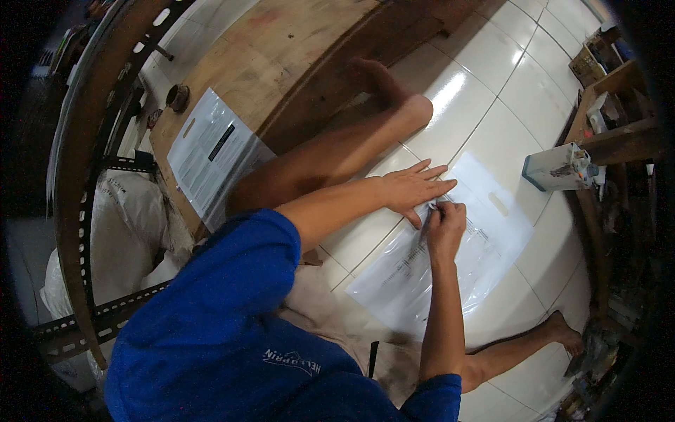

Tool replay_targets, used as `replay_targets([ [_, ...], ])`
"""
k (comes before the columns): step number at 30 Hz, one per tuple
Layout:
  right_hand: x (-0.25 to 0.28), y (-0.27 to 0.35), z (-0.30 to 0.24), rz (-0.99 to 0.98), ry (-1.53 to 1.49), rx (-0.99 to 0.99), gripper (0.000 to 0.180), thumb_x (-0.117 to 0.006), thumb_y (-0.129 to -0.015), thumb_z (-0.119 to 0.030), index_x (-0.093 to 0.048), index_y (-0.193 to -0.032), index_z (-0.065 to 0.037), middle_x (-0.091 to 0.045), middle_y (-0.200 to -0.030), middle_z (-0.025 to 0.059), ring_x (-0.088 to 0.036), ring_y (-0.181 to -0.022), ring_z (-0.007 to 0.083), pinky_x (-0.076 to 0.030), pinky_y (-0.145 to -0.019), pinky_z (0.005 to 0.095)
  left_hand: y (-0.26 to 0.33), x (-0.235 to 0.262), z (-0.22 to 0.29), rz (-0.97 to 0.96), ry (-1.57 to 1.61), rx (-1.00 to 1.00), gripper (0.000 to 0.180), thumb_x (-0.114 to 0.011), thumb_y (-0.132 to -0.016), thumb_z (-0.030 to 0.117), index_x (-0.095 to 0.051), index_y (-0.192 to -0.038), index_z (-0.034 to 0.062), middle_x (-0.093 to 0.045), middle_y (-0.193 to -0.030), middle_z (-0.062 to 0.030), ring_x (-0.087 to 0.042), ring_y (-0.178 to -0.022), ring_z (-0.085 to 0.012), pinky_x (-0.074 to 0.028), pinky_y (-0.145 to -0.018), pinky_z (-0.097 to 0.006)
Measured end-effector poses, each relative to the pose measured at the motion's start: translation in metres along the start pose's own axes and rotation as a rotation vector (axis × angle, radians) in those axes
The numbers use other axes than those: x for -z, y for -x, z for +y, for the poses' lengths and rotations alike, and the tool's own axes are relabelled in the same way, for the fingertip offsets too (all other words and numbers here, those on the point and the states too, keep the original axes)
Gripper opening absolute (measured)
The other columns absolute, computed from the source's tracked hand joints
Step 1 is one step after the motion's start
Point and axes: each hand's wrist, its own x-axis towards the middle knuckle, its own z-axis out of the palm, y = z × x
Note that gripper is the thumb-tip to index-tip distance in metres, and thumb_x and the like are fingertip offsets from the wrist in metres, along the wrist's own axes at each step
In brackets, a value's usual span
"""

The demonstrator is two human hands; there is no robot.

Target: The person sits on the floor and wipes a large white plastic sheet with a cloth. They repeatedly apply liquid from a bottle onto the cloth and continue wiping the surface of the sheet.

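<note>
A white plastic bag (503,235) with a die-cut handle slot and dark print lies flat on the tiled floor in front of me. My left hand (415,190) presses on its left edge, palm down, fingers stretched and spread. Close beside it, my right hand (446,226) is closed with its fingertips down against the bag. A small whitish bit shows at those fingertips, too little of it to name. Another printed plastic bag (200,151), also with a handle slot, rests on the wooden board to my left, partly behind my leg.
The wooden board (264,53) stretches away at the left, with a small dark cup (177,97) on it. A white and blue-green container (555,169) stands on the right by a wooden shelf (622,144). A perforated metal rack (88,211) and white sacks (126,232) are at my left.
</note>
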Motion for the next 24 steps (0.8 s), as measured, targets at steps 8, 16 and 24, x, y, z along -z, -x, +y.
replay_targets([
  [8,0.001,0.002,0.026,0.057,0.145,-0.103,0.018,-0.059,-0.076,0.003,-0.063,-0.093,0.001,-0.051,-0.092,0.0186,-0.056,-0.084,0.0371,-0.047,-0.074,0.0452,-0.006,-0.013,-0.019,-0.1,-0.032,-0.05,0.123,-0.077,-0.058,0.059,-0.019,-0.148,0.0007,-0.028,-0.152,-0.0156,-0.014,-0.146,-0.0286,-0.008,-0.119,-0.05],
  [16,-0.011,-0.007,0.006,0.048,0.081,-0.107,0.015,-0.061,-0.076,0.002,-0.065,-0.09,0.001,-0.052,-0.09,0.0195,-0.056,-0.083,0.0364,-0.047,-0.076,0.0427,-0.009,-0.014,-0.023,-0.031,-0.003,-0.078,0.13,-0.077,-0.053,0.063,-0.016,-0.147,-0.004,-0.027,-0.152,-0.0195,-0.015,-0.145,-0.0303,-0.009,-0.119,-0.048],
  [24,0.025,0.004,0.047,0.082,0.186,-0.238,0.02,-0.059,-0.077,0.002,-0.065,-0.096,0.001,-0.053,-0.091,0.0196,-0.056,-0.084,0.0366,-0.047,-0.077,0.0433,-0.007,-0.01,-0.026,-0.057,0.001,-0.085,0.13,-0.079,-0.055,0.061,-0.015,-0.146,-0.0065,-0.027,-0.151,-0.0202,-0.017,-0.145,-0.0304,-0.009,-0.119,-0.048],
])
